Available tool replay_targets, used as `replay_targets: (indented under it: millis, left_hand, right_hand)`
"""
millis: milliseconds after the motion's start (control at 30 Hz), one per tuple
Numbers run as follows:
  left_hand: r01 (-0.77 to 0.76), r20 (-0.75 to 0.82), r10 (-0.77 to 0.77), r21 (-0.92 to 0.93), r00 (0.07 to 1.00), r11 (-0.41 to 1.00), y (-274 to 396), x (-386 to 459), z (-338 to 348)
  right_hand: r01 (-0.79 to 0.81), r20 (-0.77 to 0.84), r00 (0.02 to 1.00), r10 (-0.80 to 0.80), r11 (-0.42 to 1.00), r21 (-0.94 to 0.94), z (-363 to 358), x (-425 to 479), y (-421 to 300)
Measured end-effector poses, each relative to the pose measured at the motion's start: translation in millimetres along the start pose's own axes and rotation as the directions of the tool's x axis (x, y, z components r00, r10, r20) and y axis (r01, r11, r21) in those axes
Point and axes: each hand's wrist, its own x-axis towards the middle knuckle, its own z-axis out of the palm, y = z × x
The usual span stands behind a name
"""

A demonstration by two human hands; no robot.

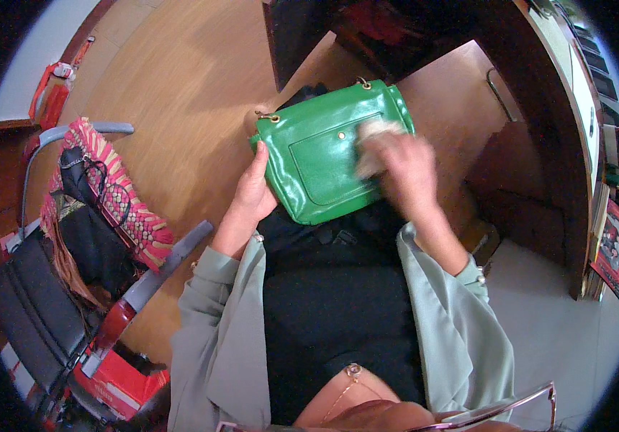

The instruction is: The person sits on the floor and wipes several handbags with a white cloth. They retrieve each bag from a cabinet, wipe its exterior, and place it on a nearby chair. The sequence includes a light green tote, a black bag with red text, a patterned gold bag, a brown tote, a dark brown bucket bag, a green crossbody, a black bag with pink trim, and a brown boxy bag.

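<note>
A glossy green handbag with a stitched front pocket, a small round stud and metal rings at its top corners lies tilted over my lap. My left hand grips its left side, thumb on the front and fingers hidden behind. In my right hand, blurred by motion, is a pale beige cloth, which lies against the right part of the bag's front.
To the left stands a black chair with grey armrests, bearing a pink-and-cream woven fringed bag and dark items. A red box is beneath it. Dark wooden furniture curves along the right, near magazines.
</note>
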Motion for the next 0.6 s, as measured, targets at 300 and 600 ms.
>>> replay_targets:
  millis: [300, 600]
  left_hand:
    - [0.058, -0.041, -0.059, -0.028, 0.997, 0.998, -1, -4, -4]
    - [-0.086, -0.019, 0.091, 0.198, 0.996, 0.977, 13, -15, 27]
  right_hand:
    - [-0.049, -0.025, 0.998, 0.052, 0.992, 0.117, 8, 5, 40]
    - [-0.277, 0.09, 0.701, 0.707, 0.154, 0.948, -16, -28, 90]
